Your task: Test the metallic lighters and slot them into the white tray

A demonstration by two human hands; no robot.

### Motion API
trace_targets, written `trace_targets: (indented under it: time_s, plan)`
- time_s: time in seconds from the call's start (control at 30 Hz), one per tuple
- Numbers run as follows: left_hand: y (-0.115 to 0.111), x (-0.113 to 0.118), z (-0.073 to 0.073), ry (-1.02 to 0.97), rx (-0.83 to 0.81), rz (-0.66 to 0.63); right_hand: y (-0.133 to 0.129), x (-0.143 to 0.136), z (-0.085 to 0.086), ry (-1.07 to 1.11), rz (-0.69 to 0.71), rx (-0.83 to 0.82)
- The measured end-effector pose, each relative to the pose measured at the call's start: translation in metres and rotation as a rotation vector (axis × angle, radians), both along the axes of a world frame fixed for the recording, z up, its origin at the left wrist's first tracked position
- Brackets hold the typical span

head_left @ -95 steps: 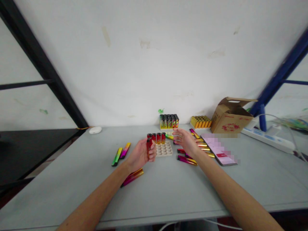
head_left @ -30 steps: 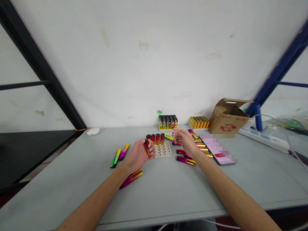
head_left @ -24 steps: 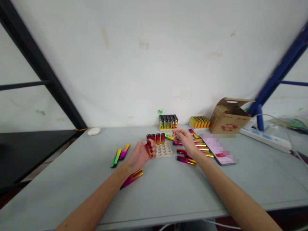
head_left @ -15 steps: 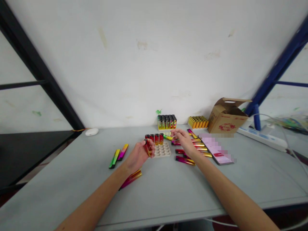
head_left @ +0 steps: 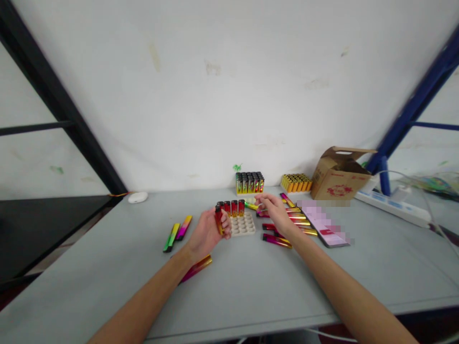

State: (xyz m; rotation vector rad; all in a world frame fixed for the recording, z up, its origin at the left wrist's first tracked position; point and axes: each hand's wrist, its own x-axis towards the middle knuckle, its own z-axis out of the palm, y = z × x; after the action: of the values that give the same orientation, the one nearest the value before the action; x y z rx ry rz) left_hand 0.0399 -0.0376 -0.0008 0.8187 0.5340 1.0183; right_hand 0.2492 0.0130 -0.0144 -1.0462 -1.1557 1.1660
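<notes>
My left hand [head_left: 205, 234] is closed around a red-and-gold lighter [head_left: 219, 220], held upright with its black top up. It is at the left side of a pale tray with round holes [head_left: 247, 226]. In the tray's back row stands a line of red lighters [head_left: 234, 207] with black tops. My right hand [head_left: 274, 210] hovers to the right of the tray, fingers bent and slightly apart, with nothing visible between them. Below and beside it lie several loose red-and-gold lighters [head_left: 278, 240], partly hidden by the hand and forearm.
Along the wall stand a block of black-topped lighters [head_left: 250, 183] and a tray of yellow ones [head_left: 296, 183]. Right of them are an open cardboard box [head_left: 339, 179], a phone [head_left: 324, 224] and a power strip [head_left: 394, 208]. Loose lighters [head_left: 172, 237] and a white case [head_left: 137, 197] lie left.
The lighter in my left hand has turned a little more upright. My right hand stays in nearly the same spot. The lighters on the table have not moved.
</notes>
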Motion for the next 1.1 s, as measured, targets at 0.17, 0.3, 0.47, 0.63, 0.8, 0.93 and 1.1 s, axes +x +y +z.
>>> trace_targets:
  time_s: [0.17, 0.3, 0.47, 0.63, 0.8, 0.93, 1.1]
  plan:
    - [-0.0009, -0.0011, 0.0008, -0.002, -0.009, -0.008, -0.0012, -0.0009, 0.0010, 0.004, 0.000, -0.017]
    - [-0.0029, -0.0019, 0.0022, 0.016, -0.010, -0.024, -0.0020, -0.0011, 0.0016, -0.004, -0.002, -0.023]
    - [-0.0008, -0.0014, -0.0014, 0.071, -0.007, 0.023, -0.0011, -0.0010, 0.0012, -0.012, 0.000, -0.011]
    - [0.0008, 0.0004, -0.0016, 0.148, 0.002, 0.103, -0.0005, -0.0009, 0.0012, -0.019, -0.018, -0.015]
    - [-0.0005, 0.0042, 0.0009, 0.209, 0.043, 0.148, -0.0026, -0.0018, 0.0031, -0.015, -0.016, -0.033]
    - [0.0008, 0.0065, -0.0005, 0.221, 0.045, 0.170, -0.0034, -0.0021, 0.0037, -0.004, -0.006, -0.011]
    - [0.0004, 0.0062, -0.0011, 0.222, 0.028, 0.173, -0.0029, -0.0018, 0.0034, -0.007, -0.006, -0.021]
